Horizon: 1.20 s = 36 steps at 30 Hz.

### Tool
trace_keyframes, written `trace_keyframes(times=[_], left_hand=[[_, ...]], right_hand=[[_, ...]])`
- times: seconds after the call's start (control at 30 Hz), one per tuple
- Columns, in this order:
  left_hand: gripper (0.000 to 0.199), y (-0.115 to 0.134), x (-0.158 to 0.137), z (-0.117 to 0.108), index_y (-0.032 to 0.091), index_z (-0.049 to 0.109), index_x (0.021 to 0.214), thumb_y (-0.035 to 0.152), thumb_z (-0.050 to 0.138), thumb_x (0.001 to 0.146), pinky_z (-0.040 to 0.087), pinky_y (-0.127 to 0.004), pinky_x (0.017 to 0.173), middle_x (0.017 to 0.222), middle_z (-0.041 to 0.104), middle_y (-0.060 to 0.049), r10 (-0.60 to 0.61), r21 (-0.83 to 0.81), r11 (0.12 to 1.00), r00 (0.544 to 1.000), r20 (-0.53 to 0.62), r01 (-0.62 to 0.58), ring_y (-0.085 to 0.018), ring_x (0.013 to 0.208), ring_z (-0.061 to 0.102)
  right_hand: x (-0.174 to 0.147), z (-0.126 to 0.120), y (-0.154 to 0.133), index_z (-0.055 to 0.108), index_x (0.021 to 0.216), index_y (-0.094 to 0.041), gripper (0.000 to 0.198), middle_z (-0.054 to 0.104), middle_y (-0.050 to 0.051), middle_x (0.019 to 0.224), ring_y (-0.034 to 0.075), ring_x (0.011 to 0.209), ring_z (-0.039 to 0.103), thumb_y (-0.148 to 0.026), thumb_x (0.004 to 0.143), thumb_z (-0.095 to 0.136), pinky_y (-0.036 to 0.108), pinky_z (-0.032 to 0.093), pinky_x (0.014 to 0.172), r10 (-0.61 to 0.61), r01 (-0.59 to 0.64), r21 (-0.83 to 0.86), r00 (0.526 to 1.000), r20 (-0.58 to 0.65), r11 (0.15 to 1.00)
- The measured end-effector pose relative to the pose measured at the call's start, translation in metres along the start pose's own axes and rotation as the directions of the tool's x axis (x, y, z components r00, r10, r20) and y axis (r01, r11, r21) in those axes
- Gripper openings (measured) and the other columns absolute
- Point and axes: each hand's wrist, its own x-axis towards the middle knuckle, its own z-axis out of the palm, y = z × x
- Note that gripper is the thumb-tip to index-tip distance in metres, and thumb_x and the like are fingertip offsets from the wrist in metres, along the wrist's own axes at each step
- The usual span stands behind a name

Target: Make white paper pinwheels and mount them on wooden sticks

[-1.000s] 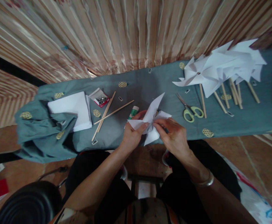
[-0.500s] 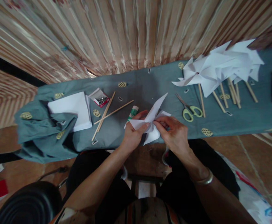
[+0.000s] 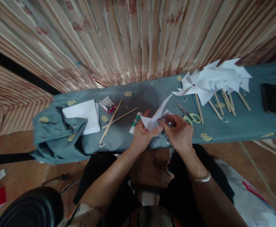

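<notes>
The paper pinwheel (image 3: 158, 114) is held above the cloth-covered table (image 3: 148, 98) near its front edge, the left hand (image 3: 143, 136) gripping its blades while the right hand (image 3: 180, 130) pinches around the centre, where light, even pressure should best hold the folds without creasing.

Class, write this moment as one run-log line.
left hand: holding paper pinwheel | right hand: pinching same pinwheel | green-and-white tube: beside left hand | scissors: near right hand
</notes>
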Motion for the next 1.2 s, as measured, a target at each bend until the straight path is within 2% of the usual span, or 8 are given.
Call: trace_keyframes(times=[0.2,0.37,0.63,0.77,0.87,1.0,1.1,1.2], left_hand=[[0.068,-0.002,0.007,-0.002,0.021,0.056,0.131,0.024,0.079,0.066,0.050,-0.032,0.086,0.102,0.071,-0.005,0.189,0.182,0.964,0.981,0.046,-0.194,-0.019,0.088,0.066],[0.049,0.010,0.014,-0.007,0.020,0.068,0.117,0.018,0.074,0.068,0.050,-0.032,0.084,0.093,0.073,-0.004,0.266,0.326,0.914,0.963,-0.028,-0.243,-0.021,0.087,0.066],[0.038,0.012,0.024,-0.009,0.016,0.073,0.094,0.019,0.079,0.056,0.051,-0.031,0.078,0.085,0.075,-0.003,0.170,0.002,0.985,0.964,-0.204,-0.174,-0.018,0.077,0.067],[0.038,0.010,0.025,-0.010,0.016,0.072,0.086,0.018,0.082,0.050,0.050,-0.032,0.078,0.078,0.074,-0.001,0.100,-0.151,0.979,0.970,-0.224,-0.135,-0.016,0.072,0.066],[0.038,0.009,0.022,-0.009,0.016,0.071,0.083,0.015,0.083,0.048,0.050,-0.031,0.080,0.077,0.073,0.000,0.062,-0.207,0.973,0.978,-0.199,-0.104,-0.015,0.072,0.066],[0.038,0.009,0.019,-0.007,0.016,0.072,0.086,0.014,0.082,0.049,0.049,-0.029,0.078,0.078,0.073,0.000,0.046,-0.228,0.970,0.982,-0.184,-0.088,-0.015,0.073,0.066],[0.040,0.009,0.018,-0.008,0.015,0.072,0.090,0.014,0.081,0.051,0.050,-0.030,0.077,0.075,0.073,0.001,0.044,-0.220,0.972,0.982,-0.186,-0.085,-0.015,0.070,0.065],[0.039,0.009,0.019,-0.011,0.015,0.073,0.091,0.015,0.080,0.052,0.051,-0.030,0.078,0.077,0.074,-0.001,0.075,-0.156,0.982,0.976,-0.203,-0.108,-0.015,0.071,0.066]], right_hand=[[0.004,-0.001,-0.009,0.070,0.082,-0.019,0.039,0.071,0.004,0.068,0.019,0.060,0.062,-0.057,0.079,0.061,0.032,0.045,0.061,0.062,-0.066,0.089,0.997,0.043,0.994],[0.002,-0.001,-0.015,0.070,0.083,-0.020,0.037,0.072,0.003,0.071,0.018,0.061,0.062,-0.055,0.080,0.062,0.031,0.046,0.060,0.011,-0.013,0.092,0.999,0.031,0.996],[-0.003,-0.016,-0.025,0.068,0.093,-0.021,0.026,0.072,0.005,0.083,0.018,0.069,0.061,-0.045,0.083,0.065,0.034,0.050,0.070,-0.102,0.112,0.114,0.991,-0.087,0.987],[0.002,-0.023,-0.020,0.056,0.125,-0.020,0.055,0.066,0.011,0.116,0.024,0.097,0.063,-0.044,0.077,0.071,0.043,0.051,0.087,-0.066,0.099,0.169,0.979,-0.191,0.981],[0.002,-0.015,-0.018,0.053,0.130,-0.018,0.062,0.066,0.014,0.120,0.025,0.103,0.064,-0.044,0.076,0.072,0.043,0.053,0.089,-0.010,0.044,0.371,0.996,-0.094,0.928],[-0.002,-0.002,-0.024,0.066,0.113,-0.017,0.050,0.074,0.009,0.096,0.023,0.079,0.069,-0.045,0.072,0.075,0.038,0.057,0.073,0.060,-0.100,0.445,0.993,0.103,0.890],[-0.001,-0.002,-0.029,0.071,0.101,-0.018,0.043,0.075,0.006,0.083,0.020,0.065,0.067,-0.046,0.069,0.076,0.035,0.055,0.062,0.122,-0.166,0.428,0.984,0.128,0.888],[0.004,-0.005,-0.028,0.072,0.098,-0.017,0.042,0.075,0.006,0.085,0.020,0.070,0.067,-0.044,0.067,0.078,0.033,0.054,0.065,0.109,-0.147,0.458,0.988,0.107,0.877]])
